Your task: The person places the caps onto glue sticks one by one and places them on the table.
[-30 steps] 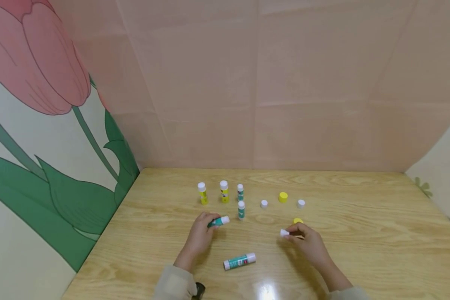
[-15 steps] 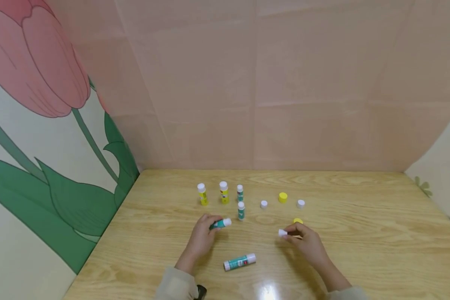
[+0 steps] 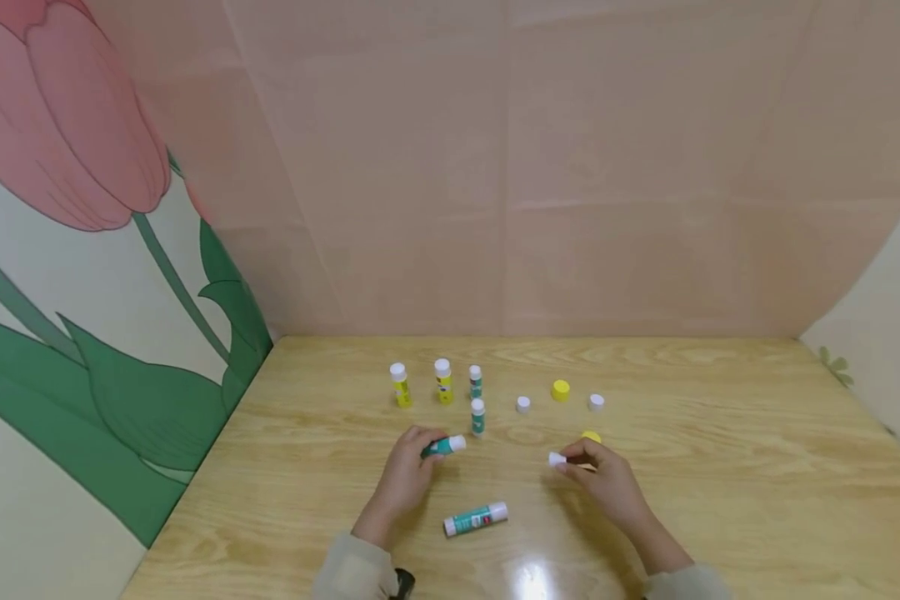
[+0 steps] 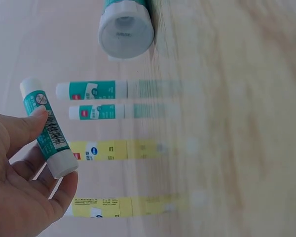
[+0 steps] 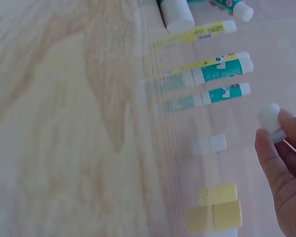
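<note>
My left hand [image 3: 405, 473] grips a teal glue stick [image 3: 442, 447] with white ends, tilted above the table; in the left wrist view the thumb lies across its label [image 4: 48, 126]. At the right, my right hand [image 3: 609, 486] pinches a small white cap [image 3: 557, 459] between thumb and fingertips, also seen as a white piece [image 5: 270, 118] in the right wrist view. The two hands are apart. A larger teal glue stick [image 3: 476, 519] lies on its side between them, nearer the front.
Two yellow glue sticks [image 3: 401, 385] [image 3: 444, 382] and two small teal ones [image 3: 476, 382] [image 3: 477, 417] stand behind the left hand. White caps [image 3: 523, 404] [image 3: 596, 402] and a yellow cap [image 3: 561, 390] sit farther right. Another yellow cap [image 3: 591, 437] is partly behind the right hand.
My right hand has moved slightly left with the white cap. The left hand's glue stick has shifted a little to the right. The head view has shifted slightly.
</note>
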`<action>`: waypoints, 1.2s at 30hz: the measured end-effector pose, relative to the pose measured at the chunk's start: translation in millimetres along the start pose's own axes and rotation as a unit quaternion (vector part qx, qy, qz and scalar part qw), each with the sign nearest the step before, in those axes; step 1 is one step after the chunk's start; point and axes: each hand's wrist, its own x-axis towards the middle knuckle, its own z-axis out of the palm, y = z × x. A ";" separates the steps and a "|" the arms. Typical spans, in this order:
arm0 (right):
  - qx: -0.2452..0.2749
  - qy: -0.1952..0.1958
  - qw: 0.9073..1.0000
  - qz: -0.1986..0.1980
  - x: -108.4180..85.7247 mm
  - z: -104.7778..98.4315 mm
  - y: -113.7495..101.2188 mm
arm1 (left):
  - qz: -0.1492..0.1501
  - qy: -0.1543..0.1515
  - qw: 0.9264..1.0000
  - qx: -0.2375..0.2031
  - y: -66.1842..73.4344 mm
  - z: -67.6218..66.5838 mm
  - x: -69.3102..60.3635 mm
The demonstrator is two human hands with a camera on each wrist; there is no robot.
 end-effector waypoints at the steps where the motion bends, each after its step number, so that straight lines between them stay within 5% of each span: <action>1: 0.001 -0.001 1.000 0.002 0.0 0.3 -0.5 | -0.003 -0.001 1.000 0.001 0.3 -0.1 -0.4; 36: 0.032 -0.015 0.999 -0.008 -3.2 7.4 -3.3 | 0.049 -0.002 0.999 0.006 6.4 7.3 -7.1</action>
